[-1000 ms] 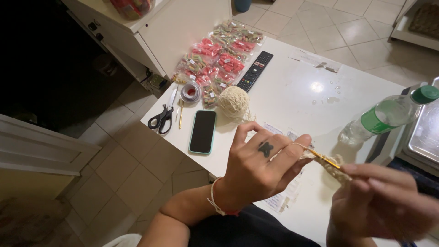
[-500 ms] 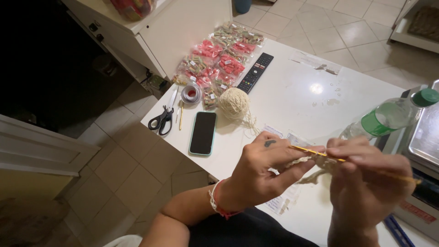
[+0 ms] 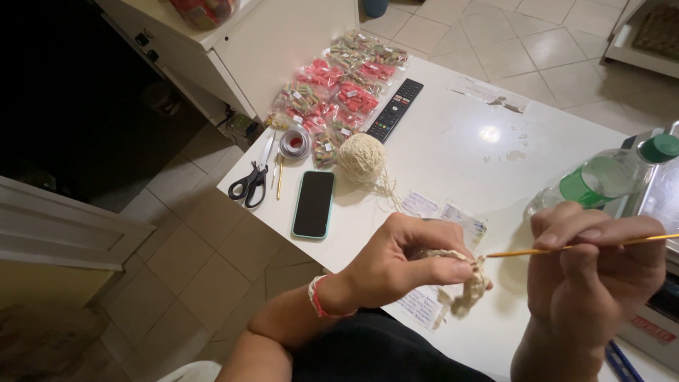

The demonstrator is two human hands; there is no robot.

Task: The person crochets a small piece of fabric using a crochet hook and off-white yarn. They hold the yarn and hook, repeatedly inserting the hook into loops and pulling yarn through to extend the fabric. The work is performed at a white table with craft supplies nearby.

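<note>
White table (image 3: 453,152) over tiled floor, near edge crowded, broad bare stretch at centre. Right hand (image 3: 594,272) pinching a yellow crochet hook (image 3: 566,248), tip at the cream crochet piece (image 3: 467,286). Left hand (image 3: 403,265) gripping that piece above the table's near edge. Beyond: green-capped bottle (image 3: 601,180), remote (image 3: 394,110), yarn ball (image 3: 361,158), phone (image 3: 314,204) and scissors (image 3: 251,180) by the left edge.

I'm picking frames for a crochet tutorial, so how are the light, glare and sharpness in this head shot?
Head view: a bright glare spot on the white table, dark room at upper left; the left hand, cream crochet piece and yellow hook are reasonably sharp; the right hand is slightly soft and cut by the frame edge; table edges tilt with wide-angle skew.
</note>
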